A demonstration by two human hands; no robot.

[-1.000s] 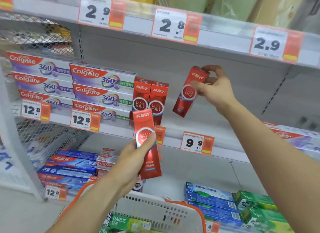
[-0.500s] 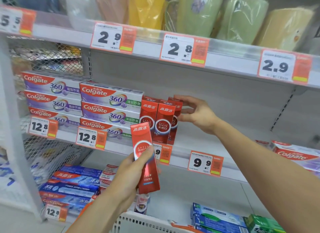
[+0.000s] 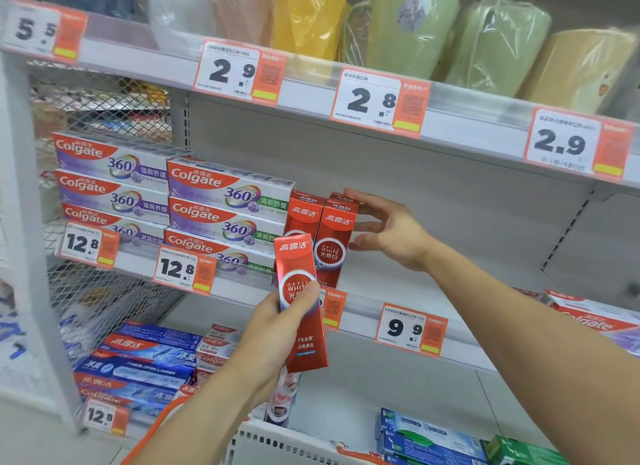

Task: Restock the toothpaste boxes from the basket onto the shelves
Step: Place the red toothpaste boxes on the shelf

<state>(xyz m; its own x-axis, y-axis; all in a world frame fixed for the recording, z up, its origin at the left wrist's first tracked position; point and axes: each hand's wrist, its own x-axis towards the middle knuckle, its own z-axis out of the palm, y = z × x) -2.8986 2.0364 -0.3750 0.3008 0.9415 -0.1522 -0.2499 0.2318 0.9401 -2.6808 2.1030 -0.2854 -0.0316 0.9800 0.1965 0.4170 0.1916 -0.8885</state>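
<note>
Currently L hand (image 3: 273, 329) grips red box (image 3: 304, 312) upright, below mid shelf (image 3: 381, 281). R hand (image 3: 391, 232), grip wide, fingers straight, touches standing red boxes (image 3: 334, 243) beside Colgate stacks (image 3: 225, 208). Basket (image 3: 277, 444) at bottom edge.

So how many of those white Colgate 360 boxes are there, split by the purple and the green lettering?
Purple-lettered 360 boxes: 3
Green-lettered 360 boxes: 3
Total: 6
</note>
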